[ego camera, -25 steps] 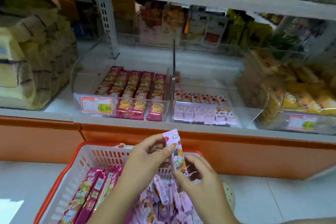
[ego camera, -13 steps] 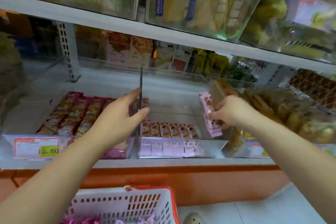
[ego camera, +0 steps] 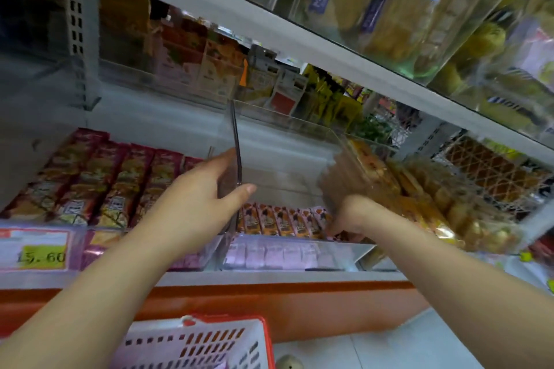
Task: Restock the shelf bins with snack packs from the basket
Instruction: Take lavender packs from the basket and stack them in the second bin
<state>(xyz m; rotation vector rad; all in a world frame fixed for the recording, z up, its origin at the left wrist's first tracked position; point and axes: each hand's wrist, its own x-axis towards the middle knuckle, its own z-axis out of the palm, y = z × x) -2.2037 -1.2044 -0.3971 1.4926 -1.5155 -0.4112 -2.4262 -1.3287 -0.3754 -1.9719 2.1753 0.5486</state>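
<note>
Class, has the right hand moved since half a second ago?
Yes: the right hand dropped into the clear bin, down to its pink packs.

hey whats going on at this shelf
A person is restocking a shop shelf. The left hand grips the clear divider between two bins. The right hand reaches down into the right-hand bin, at the end of a row of pink snack packs. Whether it holds a pack is hidden. The basket sits below.
</note>
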